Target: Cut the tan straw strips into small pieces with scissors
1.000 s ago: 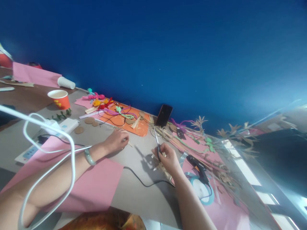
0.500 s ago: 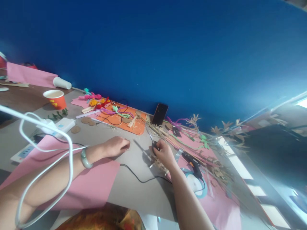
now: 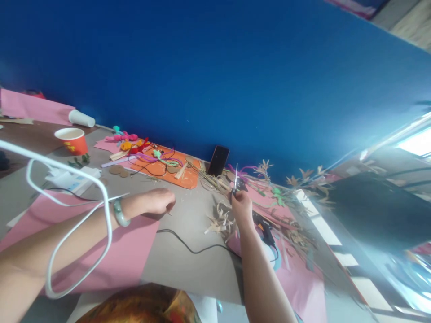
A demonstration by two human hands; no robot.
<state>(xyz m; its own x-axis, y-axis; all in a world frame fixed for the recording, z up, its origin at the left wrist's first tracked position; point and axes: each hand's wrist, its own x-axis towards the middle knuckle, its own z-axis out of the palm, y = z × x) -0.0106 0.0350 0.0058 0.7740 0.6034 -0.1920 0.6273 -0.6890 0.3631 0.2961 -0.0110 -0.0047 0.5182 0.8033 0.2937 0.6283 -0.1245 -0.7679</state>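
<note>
My right hand [image 3: 242, 207] is closed around the dark handles of a pair of scissors [image 3: 236, 176], whose blades point up and away from me. Beside it on the table lies a small heap of pale dried leaf scraps [image 3: 221, 220]. My left hand [image 3: 160, 201], with a jade bangle on the wrist, has its fingers curled together above the table, near the edge of a pink sheet [image 3: 128, 251]. A tiny thin tip shows below those fingers, but what they hold is too small to name.
A dark phone [image 3: 218, 160] leans against the blue wall. Pipe cleaners and pompoms lie on an orange sheet [image 3: 188, 179]. To the right are dried stems [image 3: 289, 229] and a black glue gun [image 3: 266, 229]. A paper cup [image 3: 74, 144] stands left; a white cable [image 3: 107, 215] loops across the foreground.
My right hand has moved right and slightly away with the scissors, baring the leaf scraps. The blades now point more upright. My left hand stays nearly in place, its fingers curled.
</note>
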